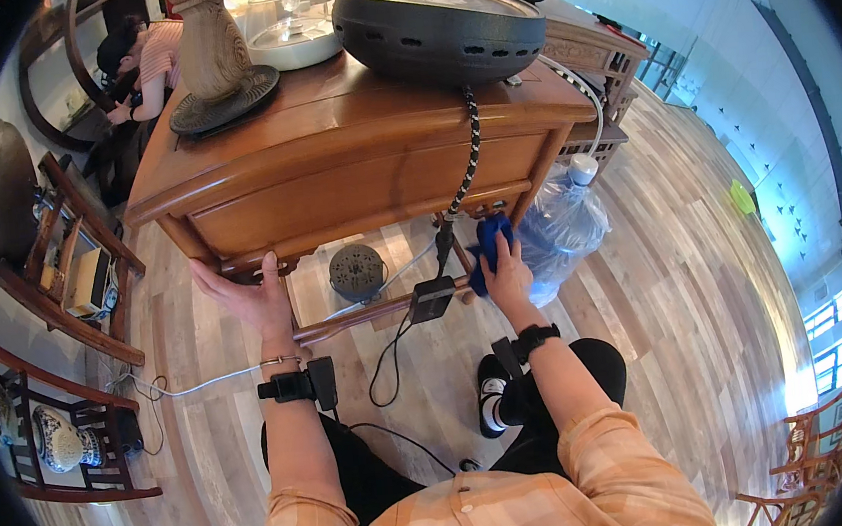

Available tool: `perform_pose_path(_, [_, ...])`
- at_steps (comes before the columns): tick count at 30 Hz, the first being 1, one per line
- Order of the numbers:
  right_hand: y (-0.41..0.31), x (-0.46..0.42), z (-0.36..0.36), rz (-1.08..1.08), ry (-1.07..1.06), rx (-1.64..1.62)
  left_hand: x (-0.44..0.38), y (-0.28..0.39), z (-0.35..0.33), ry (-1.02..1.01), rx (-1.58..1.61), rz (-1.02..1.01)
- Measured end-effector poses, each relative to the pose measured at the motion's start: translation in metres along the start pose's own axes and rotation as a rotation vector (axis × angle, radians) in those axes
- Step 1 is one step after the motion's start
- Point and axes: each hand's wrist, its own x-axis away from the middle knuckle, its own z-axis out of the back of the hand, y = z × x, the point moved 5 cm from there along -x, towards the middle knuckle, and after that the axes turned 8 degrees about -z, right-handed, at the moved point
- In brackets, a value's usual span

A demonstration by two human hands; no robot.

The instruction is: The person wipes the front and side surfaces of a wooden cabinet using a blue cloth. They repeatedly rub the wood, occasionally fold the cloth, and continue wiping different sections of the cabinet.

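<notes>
My left hand [255,300] is at the left front corner of a brown wooden table [356,208], just below its front panel. Its thumb and fingers are spread around the front leg, which the hand mostly hides. In my right hand [509,278] is a dark blue cloth [493,245], held against the table's right front leg. Beside that hand stands a large clear plastic water bottle [564,228] with a white cap. Between my hands, a black power adapter [432,299] hangs in front of the low wooden stretcher [366,317].
On the tabletop stand a black round stove [439,36], a wooden vase [211,48] on a dark dish, and a glass-covered container [292,30]. A pierced dark pot [358,271] sits underneath. Cables cross the floor. Another person [148,61] bends at the far left, near wooden shelves [73,316].
</notes>
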Motion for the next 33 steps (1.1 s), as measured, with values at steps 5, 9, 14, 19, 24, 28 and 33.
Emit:
perform_pose_path(5, [0.018, 0.010, -0.010, -0.056, 0.066, -0.302, -0.001, 0.003, -0.004, 0.009, 0.021, 0.001])
perform_pose_path(9, [-0.026, 0.000, 0.014, 0.124, 0.214, -0.476, -0.001, 0.005, -0.003, 0.002, 0.011, -0.019])
perform_pose_path(14, [-0.039, 0.005, 0.011, 0.081, 0.157, -0.202, 0.001, 0.000, -0.002, 0.009, 0.019, 0.004])
perform_pose_path(19, [-0.034, -0.005, 0.015, 0.096, 0.244, -0.094, 0.001, 0.004, -0.004, -0.002, -0.012, -0.007])
perform_pose_path(24, [0.003, -0.014, 0.008, 0.012, -0.023, 0.075, -0.001, 0.006, -0.001, -0.004, 0.014, 0.018])
perform_pose_path(28, [0.032, 0.002, -0.004, -0.123, 0.039, -0.092, 0.000, 0.005, -0.004, -0.004, 0.019, -0.011])
perform_pose_path(33, [-0.014, -0.017, 0.027, 0.034, 0.390, -0.290, 0.001, 0.001, -0.001, 0.019, 0.048, 0.018])
